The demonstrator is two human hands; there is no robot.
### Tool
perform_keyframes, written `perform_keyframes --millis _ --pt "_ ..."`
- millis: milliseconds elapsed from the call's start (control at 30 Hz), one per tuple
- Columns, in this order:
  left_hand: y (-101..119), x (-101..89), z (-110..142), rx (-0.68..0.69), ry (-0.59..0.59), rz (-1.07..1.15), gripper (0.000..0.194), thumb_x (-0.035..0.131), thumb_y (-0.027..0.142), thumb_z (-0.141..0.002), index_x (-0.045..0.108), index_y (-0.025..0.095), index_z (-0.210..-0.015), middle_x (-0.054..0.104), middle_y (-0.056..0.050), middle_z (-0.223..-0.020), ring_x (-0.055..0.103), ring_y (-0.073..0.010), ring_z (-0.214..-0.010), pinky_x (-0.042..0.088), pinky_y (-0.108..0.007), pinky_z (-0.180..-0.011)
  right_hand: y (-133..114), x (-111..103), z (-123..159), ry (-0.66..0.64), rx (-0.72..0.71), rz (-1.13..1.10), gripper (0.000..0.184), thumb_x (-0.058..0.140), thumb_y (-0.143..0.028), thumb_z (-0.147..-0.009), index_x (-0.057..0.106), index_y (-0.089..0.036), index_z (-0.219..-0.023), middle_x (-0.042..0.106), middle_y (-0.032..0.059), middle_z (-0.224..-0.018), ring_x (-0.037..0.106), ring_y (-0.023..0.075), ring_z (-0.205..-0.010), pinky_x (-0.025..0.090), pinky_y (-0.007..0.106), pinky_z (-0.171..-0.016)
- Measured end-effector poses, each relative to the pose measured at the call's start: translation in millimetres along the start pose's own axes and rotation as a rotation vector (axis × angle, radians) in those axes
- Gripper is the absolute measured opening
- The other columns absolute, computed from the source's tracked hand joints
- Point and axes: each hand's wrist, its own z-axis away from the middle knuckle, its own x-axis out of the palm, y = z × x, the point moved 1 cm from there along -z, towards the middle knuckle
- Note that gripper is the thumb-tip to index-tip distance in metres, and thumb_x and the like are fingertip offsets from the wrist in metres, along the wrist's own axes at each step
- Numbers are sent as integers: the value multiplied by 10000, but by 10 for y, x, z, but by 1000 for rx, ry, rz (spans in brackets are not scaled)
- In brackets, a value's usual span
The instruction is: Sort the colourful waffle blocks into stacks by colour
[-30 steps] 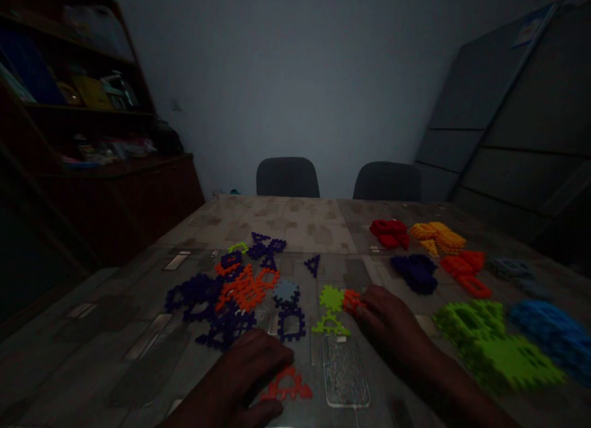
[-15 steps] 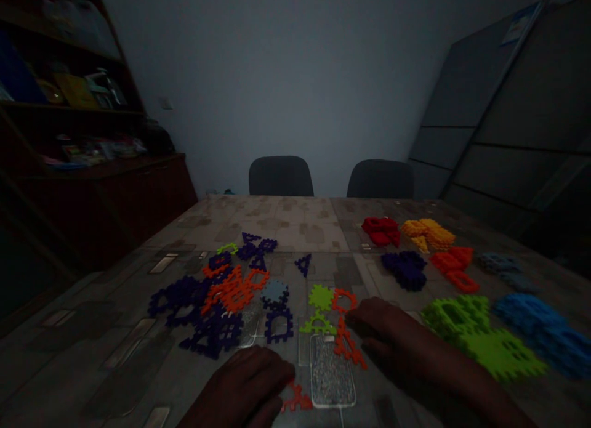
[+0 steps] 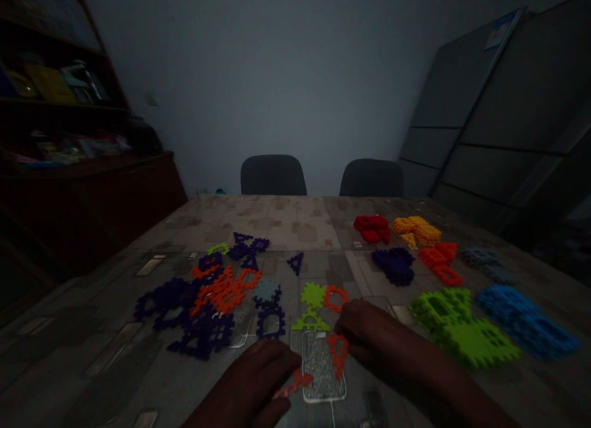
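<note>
The room is dim. My left hand (image 3: 258, 379) is closed near the table's front edge, pinching a red toothed puzzle piece (image 3: 295, 382). My right hand (image 3: 369, 335) rests just right of it, fingers curled on another red triangular piece (image 3: 338, 353) lying over a clear phone case (image 3: 319, 369). Beyond the hands lie two lime pieces (image 3: 313, 295), a red ring piece (image 3: 335, 297), and a loose scatter of purple and orange pieces (image 3: 217, 298).
Sorted piles sit on the right of the table: red (image 3: 372, 227), yellow (image 3: 415, 230), purple (image 3: 394, 265), orange (image 3: 438, 262), lime (image 3: 462, 329), blue (image 3: 521, 320). Two dark chairs (image 3: 273, 175) stand at the far edge. Shelves (image 3: 60, 108) line the left wall.
My right hand drew back toward me, dragging a red piece onto the phone case. My left hand lifted its red piece slightly. The camera view shifted a little to the right.
</note>
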Motion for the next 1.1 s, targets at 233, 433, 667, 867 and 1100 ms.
perform_keyframes --millis 233,433,667,867,1100 --pt "-219 -92 165 -214 240 -76 388 585 402 -1001 532 428 -1384 645 10 -1391 636 -239 -1248 564 -407 -1030 -3 -15 23 7 59 24 179 586 -65 -767 617 -191 -890 637 57 -953 580 205 -876 424 314 -764" --pt "-215 -264 221 -158 336 -108 325 549 320 -1009 596 393 -1322 706 26 -1291 682 -185 -1169 576 -320 -998 -257 319 -68 5 2 -60 167 621 -144 -746 621 -201 -903 636 51 -958 570 216 -908 418 320 -793" --pt "-76 -236 174 -34 276 -105 308 552 221 -998 614 321 -1283 720 12 -1241 686 -141 -1129 533 -203 -1007 -495 514 -211 -52 72 -14 210 652 -185 -754 650 -193 -964 666 74 -1002 573 242 -934 417 352 -835" --pt "-46 -248 150 3 219 -105 303 522 195 -1006 589 288 -1286 712 -23 -1247 679 -165 -1136 551 -216 -969 -537 510 -206 -112 137 12 226 720 -258 -824 670 -182 -1030 681 78 -1051 582 250 -957 408 366 -852" --pt "-172 -49 246 54 98 -158 560 547 585 -1000 422 324 -1478 643 -49 -1385 644 -247 -1207 548 -341 -1008 -455 511 -152 -86 136 -4 284 791 -288 -806 688 -197 -1055 688 64 -1107 587 252 -1008 399 353 -877"
